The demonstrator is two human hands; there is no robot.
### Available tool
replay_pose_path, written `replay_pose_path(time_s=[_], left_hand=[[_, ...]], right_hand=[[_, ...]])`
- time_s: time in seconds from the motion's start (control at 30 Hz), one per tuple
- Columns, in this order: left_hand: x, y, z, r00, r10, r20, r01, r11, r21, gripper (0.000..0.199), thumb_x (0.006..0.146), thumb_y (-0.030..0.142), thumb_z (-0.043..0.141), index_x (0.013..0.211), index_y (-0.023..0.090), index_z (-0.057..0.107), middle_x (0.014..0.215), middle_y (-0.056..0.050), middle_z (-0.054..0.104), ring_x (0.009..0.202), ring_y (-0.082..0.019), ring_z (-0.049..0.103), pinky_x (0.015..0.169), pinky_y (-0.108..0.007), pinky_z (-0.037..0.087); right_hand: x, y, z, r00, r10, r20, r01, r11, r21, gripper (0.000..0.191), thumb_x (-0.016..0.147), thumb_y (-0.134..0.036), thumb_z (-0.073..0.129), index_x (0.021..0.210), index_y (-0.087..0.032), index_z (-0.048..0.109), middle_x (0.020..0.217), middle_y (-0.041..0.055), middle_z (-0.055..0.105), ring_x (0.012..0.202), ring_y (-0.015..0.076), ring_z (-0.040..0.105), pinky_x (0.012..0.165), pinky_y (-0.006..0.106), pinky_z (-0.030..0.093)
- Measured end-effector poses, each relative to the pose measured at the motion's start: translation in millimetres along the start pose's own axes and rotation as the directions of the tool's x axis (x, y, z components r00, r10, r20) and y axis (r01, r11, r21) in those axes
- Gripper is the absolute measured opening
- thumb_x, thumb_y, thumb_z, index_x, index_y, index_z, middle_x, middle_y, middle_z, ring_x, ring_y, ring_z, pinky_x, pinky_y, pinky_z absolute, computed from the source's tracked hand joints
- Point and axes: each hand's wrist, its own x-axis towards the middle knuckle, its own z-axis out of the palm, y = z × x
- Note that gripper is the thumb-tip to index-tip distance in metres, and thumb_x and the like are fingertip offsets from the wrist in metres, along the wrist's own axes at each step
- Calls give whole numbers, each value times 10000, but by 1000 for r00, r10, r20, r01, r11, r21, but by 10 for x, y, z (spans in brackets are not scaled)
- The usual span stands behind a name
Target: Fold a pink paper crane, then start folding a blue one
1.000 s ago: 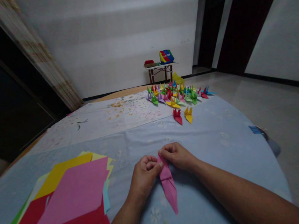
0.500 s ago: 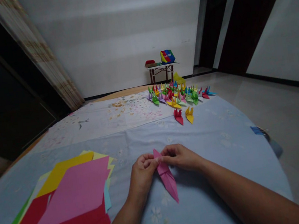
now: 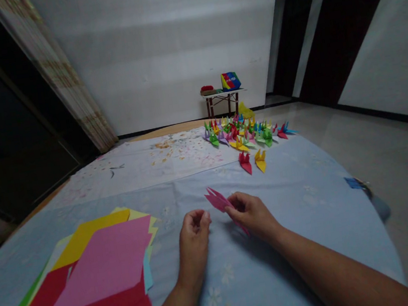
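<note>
A multicoloured box (image 3: pixel 230 81) on the small stand (image 3: pixel 223 93) by the wall carries pale lettering on its front, but the marking is too small and blurred to read.

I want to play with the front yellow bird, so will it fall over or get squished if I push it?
The yellow bird looks like folded paper, so it's probably very light and would slide easily. Its thin upright points might bend if squeezed. Those pointy folds should stop it rolling.

Paper stack (image 3: pixel 102 268), cut off lower left.
</note>
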Motion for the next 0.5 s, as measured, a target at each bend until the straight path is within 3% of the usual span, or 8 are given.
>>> replay_pose_path(time_s=[0.1, 0.23, 0.3, 0.5], left_hand=[[-62, 38, 36, 976, -17, 215, 38, 995, -93, 313, 782, 423, 527, 917, 142, 564, 849, -65, 633, 784, -177, 604, 607, -250, 464], [-42, 27, 37, 971, -75, 229, 129, 964, -233, 319, 731, 393, 604, 906, 130, 566, 843, -64, 657, 747, -168, 619, 617, -242, 477], [1, 4, 12, 973, -116, 198, 167, 950, -265, 321, 694, 374, 642, 885, 126, 573, 800, -52, 664, 693, -161, 623, 583, -235, 481], [75, -4, -50, 954, -187, 235, 244, 939, -241, 327, 686, 343, 642, 909, 111, 585, 701, -39, 670, 570, -134, 612, 530, -231, 495]], right_hand=[[-39, -58, -15, 977, -210, 31, 212, 967, -139, 140, 775, -254, 551, 860, -180, 633, 714, 17, 574, 683, 135, 499, 646, 253, 389], [-97, -110, -3, 902, -389, 185, 422, 885, -198, 299, 738, -286, 615, 1024, -198, 607, 834, 55, 563, 805, 178, 485, 733, 316, 383], [-101, -109, -14, 884, -414, 218, 454, 872, -181, 297, 737, -233, 606, 1034, -214, 604, 862, 53, 552, 823, 177, 480, 753, 328, 380], [-48, -37, -118, 895, -408, 179, 437, 882, -177, 407, 719, -13, 496, 1051, -227, 593, 938, 56, 533, 886, 171, 461, 788, 324, 384]])
